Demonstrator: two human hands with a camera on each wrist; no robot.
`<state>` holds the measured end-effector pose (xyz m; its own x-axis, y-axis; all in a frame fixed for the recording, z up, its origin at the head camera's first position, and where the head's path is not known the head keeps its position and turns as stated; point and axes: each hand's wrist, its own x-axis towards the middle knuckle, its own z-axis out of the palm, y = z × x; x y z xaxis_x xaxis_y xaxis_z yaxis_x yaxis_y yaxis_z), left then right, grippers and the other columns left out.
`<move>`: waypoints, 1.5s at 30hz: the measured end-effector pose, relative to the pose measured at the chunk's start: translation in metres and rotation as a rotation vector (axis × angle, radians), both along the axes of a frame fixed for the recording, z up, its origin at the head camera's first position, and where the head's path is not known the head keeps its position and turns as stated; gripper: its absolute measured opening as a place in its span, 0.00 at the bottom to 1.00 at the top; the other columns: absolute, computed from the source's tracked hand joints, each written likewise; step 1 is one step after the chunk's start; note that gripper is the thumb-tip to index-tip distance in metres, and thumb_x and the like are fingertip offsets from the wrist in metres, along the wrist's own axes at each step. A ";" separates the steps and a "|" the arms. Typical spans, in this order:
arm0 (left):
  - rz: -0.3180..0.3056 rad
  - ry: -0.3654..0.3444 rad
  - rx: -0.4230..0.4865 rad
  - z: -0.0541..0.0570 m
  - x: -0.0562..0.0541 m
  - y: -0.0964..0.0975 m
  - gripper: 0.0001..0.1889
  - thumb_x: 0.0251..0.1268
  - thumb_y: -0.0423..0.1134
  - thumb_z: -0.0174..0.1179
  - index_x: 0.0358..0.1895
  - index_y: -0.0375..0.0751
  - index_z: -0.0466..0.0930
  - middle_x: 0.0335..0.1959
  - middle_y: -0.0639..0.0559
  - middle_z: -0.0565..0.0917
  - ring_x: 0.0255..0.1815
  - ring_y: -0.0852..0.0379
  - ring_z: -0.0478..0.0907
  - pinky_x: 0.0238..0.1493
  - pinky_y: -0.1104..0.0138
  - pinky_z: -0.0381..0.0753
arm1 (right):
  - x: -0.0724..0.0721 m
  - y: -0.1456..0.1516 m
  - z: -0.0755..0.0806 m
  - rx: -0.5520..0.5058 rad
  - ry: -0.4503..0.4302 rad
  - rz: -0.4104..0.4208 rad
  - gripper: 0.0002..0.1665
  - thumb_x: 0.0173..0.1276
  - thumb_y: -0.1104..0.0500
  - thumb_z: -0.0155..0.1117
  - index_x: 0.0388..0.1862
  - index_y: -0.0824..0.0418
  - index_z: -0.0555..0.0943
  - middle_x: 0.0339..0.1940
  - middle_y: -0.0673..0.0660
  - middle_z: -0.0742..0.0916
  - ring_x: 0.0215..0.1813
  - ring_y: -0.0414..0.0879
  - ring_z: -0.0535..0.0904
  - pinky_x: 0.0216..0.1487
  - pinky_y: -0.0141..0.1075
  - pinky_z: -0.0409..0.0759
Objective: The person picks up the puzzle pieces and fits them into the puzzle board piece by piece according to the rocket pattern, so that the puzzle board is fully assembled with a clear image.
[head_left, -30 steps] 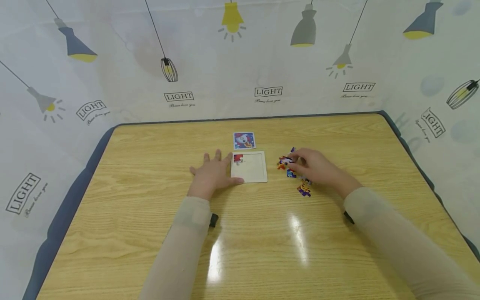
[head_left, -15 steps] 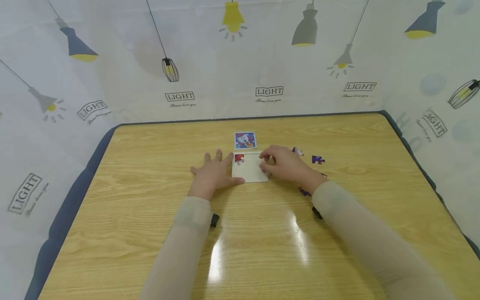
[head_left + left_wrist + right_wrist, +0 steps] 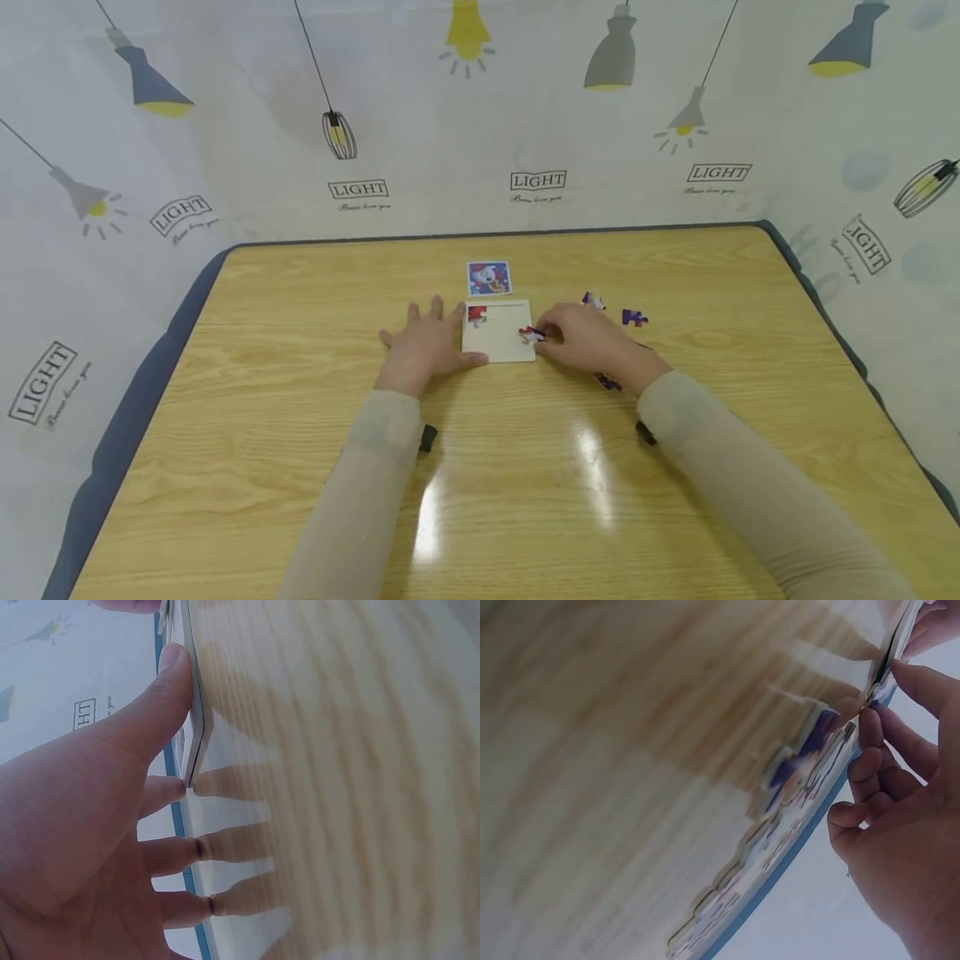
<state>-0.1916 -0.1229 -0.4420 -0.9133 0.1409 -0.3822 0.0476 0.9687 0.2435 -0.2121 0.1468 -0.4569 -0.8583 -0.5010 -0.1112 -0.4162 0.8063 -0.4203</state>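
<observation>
Part-hiding puzzle piece (image 3: 529, 333) — right fingers (image 3: 552, 315)

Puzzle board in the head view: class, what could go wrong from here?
The held piece overlaps the right edge of the board, so it might catch there or slip from the fingers of the right hand. Loose pieces lie close by that hand, which could nudge them. The left hand touches the board's left side; if it lifted, the board might slide.
</observation>
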 end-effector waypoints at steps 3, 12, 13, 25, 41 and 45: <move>-0.001 -0.007 -0.002 -0.001 0.000 0.001 0.55 0.64 0.78 0.61 0.88 0.63 0.47 0.91 0.45 0.40 0.90 0.29 0.36 0.73 0.15 0.43 | 0.001 -0.001 0.000 0.033 0.033 0.028 0.22 0.76 0.45 0.70 0.57 0.59 0.88 0.44 0.53 0.89 0.40 0.44 0.79 0.45 0.41 0.81; 0.006 -0.015 -0.004 -0.002 -0.002 0.000 0.55 0.63 0.78 0.60 0.88 0.63 0.47 0.91 0.45 0.40 0.90 0.29 0.35 0.73 0.15 0.43 | -0.005 -0.014 0.007 -0.015 0.015 -0.015 0.25 0.77 0.45 0.67 0.65 0.57 0.84 0.56 0.56 0.90 0.56 0.51 0.86 0.62 0.51 0.86; 0.007 -0.015 -0.003 -0.002 -0.002 0.000 0.55 0.63 0.78 0.60 0.88 0.63 0.47 0.91 0.45 0.40 0.90 0.29 0.36 0.73 0.15 0.43 | -0.007 -0.017 0.008 -0.021 0.017 -0.015 0.25 0.77 0.45 0.67 0.65 0.57 0.84 0.55 0.55 0.90 0.55 0.51 0.87 0.61 0.51 0.87; 0.007 -0.021 -0.002 -0.001 -0.002 0.001 0.55 0.64 0.78 0.60 0.88 0.63 0.47 0.91 0.44 0.40 0.90 0.28 0.36 0.72 0.14 0.43 | -0.025 -0.050 0.004 -0.012 0.056 -0.036 0.25 0.77 0.49 0.65 0.67 0.59 0.83 0.56 0.57 0.88 0.55 0.52 0.86 0.64 0.49 0.86; 0.008 -0.023 -0.002 0.000 -0.002 0.001 0.55 0.63 0.78 0.60 0.88 0.63 0.47 0.91 0.45 0.40 0.90 0.29 0.35 0.73 0.14 0.42 | -0.028 -0.062 0.005 0.103 0.062 -0.010 0.25 0.80 0.50 0.62 0.70 0.58 0.82 0.67 0.61 0.84 0.65 0.56 0.83 0.71 0.52 0.83; 0.009 -0.026 -0.003 -0.001 -0.002 0.001 0.55 0.63 0.78 0.60 0.88 0.63 0.47 0.91 0.45 0.40 0.90 0.29 0.35 0.73 0.15 0.42 | -0.028 -0.062 0.004 0.104 0.055 -0.013 0.26 0.81 0.50 0.60 0.72 0.58 0.81 0.66 0.61 0.84 0.65 0.56 0.83 0.70 0.53 0.83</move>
